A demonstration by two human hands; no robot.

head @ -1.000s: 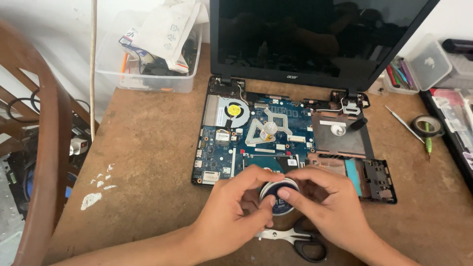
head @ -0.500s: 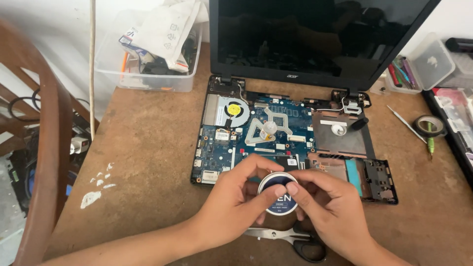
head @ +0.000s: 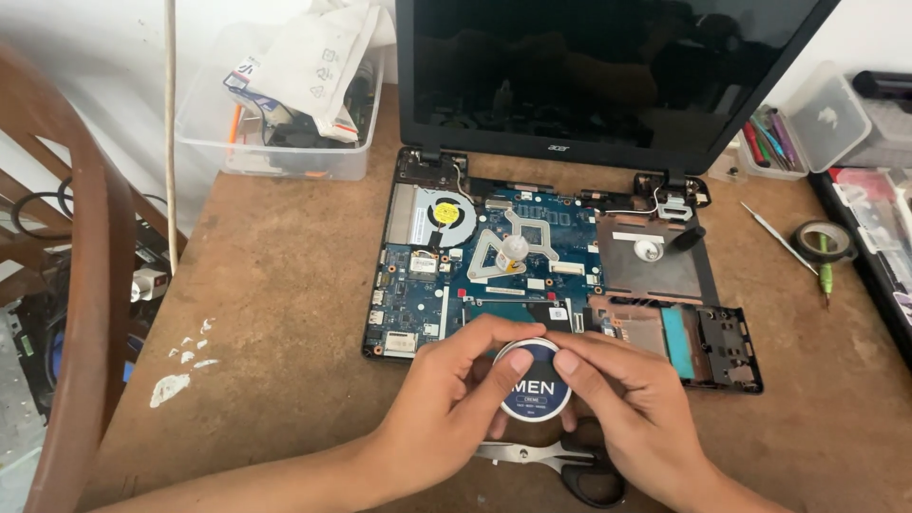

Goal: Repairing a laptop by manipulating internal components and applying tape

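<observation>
Both my hands hold a small round dark-blue tin (head: 534, 391) with a silver rim, just in front of an opened laptop. My left hand (head: 448, 399) grips its left side, thumb on the lid. My right hand (head: 627, 404) grips its right side, thumb also on the lid. The laptop's bare blue circuit board (head: 494, 261) with a round fan (head: 446, 211) lies beyond the tin, its dark screen (head: 598, 66) standing upright. A pair of black-handled scissors (head: 560, 461) lies on the table under my hands.
A clear plastic bin (head: 285, 142) with bags stands at the back left. At the right are a pen tray (head: 774, 142), a screwdriver (head: 825, 275), a tape roll (head: 822, 239) and a dark case (head: 883, 237). A wooden chair back (head: 90, 285) curves along the left edge.
The tin has turned and tipped so its blue lid now faces me, and my hands have drawn it slightly nearer.
</observation>
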